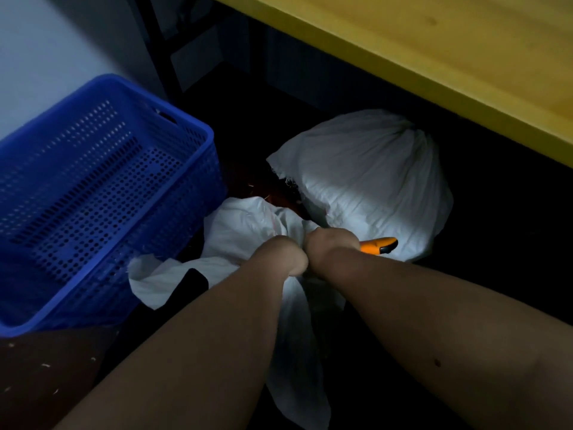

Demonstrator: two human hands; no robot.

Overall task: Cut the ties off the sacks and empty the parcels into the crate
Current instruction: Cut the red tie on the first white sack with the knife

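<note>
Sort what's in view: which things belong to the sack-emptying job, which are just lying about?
Job:
- near sack, gripped by left hand and right hand
- orange cutter, held in the right hand
- far sack, neck gathered, looks unopened
- blue crate, no parcels visible inside

Lying about:
- yellow tabletop overhead
- dark frame behind the crate

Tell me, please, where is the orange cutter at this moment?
In the head view, the orange cutter sticks out of the right hand, right of centre, in front of the tied white sack under the yellow table.
</note>
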